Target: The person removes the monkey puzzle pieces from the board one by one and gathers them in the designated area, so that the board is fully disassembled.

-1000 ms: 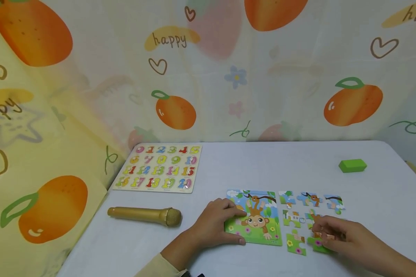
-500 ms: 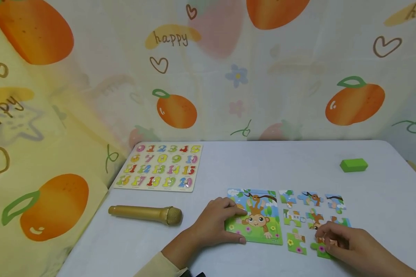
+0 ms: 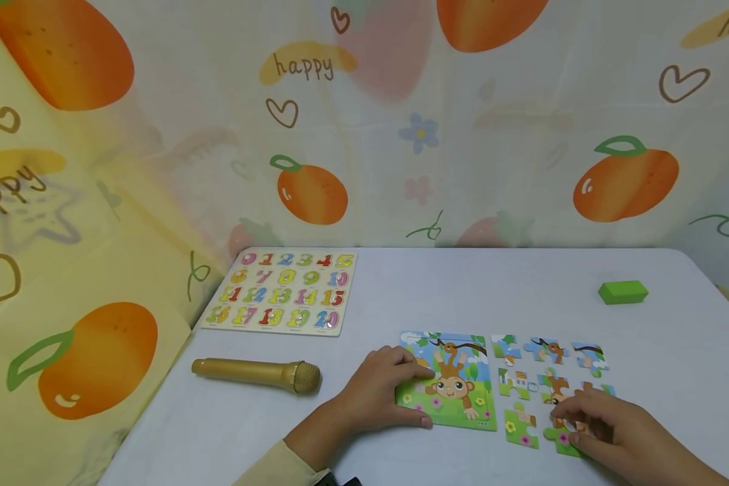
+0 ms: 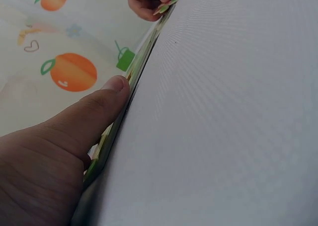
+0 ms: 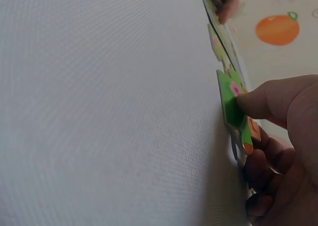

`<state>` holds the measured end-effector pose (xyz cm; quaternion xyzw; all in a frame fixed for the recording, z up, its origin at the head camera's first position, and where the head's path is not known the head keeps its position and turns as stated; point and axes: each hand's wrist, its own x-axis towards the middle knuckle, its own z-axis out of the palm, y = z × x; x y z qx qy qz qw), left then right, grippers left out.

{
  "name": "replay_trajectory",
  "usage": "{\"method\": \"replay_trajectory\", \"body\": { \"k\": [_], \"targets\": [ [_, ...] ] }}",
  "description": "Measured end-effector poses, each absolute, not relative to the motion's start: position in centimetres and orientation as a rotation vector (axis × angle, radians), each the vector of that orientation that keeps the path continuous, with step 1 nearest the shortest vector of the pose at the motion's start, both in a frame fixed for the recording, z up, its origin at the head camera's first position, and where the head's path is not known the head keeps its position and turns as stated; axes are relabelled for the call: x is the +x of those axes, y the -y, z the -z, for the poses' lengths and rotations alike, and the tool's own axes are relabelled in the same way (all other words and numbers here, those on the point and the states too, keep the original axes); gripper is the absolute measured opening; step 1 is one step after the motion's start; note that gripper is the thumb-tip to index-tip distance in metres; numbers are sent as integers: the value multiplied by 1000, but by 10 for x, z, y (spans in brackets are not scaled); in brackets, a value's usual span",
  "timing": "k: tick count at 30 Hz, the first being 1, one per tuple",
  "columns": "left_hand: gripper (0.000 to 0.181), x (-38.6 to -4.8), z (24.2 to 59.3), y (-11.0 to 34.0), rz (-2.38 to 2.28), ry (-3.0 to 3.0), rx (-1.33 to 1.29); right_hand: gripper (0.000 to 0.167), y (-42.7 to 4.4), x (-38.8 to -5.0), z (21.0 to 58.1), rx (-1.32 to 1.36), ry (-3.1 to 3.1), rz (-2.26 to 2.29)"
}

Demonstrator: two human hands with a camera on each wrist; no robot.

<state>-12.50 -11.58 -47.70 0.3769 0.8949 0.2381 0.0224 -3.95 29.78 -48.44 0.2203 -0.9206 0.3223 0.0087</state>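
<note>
A square puzzle board (image 3: 480, 378) with a monkey picture lies flat on the white table. My left hand (image 3: 379, 391) rests on its left side, thumb extended along the near edge; the left wrist view shows that thumb (image 4: 107, 94) lying straight on the board's rim. To the right, my right hand (image 3: 619, 425) pinches a green puzzle piece (image 5: 231, 104) with a pink flower, thumb on its printed face. That piece stands slightly tilted off the table in the right wrist view. Loose pieces lie beside the board, among them a house piece (image 3: 513, 383) and a yellow-flower piece (image 3: 520, 426).
A gold toy microphone (image 3: 252, 373) lies left of my left hand. Behind it is a number board (image 3: 279, 290) with colourful digits. A green block (image 3: 622, 292) sits at the back right. A fruit-patterned curtain (image 3: 376, 169) hangs along the table's back edge.
My right hand has shifted slightly right and toward me with the flower piece, uncovering more of the pieces behind it. The left hand stays on the board.
</note>
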Motion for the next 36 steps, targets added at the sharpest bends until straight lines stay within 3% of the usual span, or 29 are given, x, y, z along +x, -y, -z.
{"method": "replay_trajectory", "body": {
  "k": [18,36],
  "targets": [
    [69,-125,478,115,-719,-2788,1169,31,-298,-42,483,525,3061,-815],
    [70,-124,475,116,-722,-2786,1184,43,-270,-50,473,827,2653,-1165]
  ]
}}
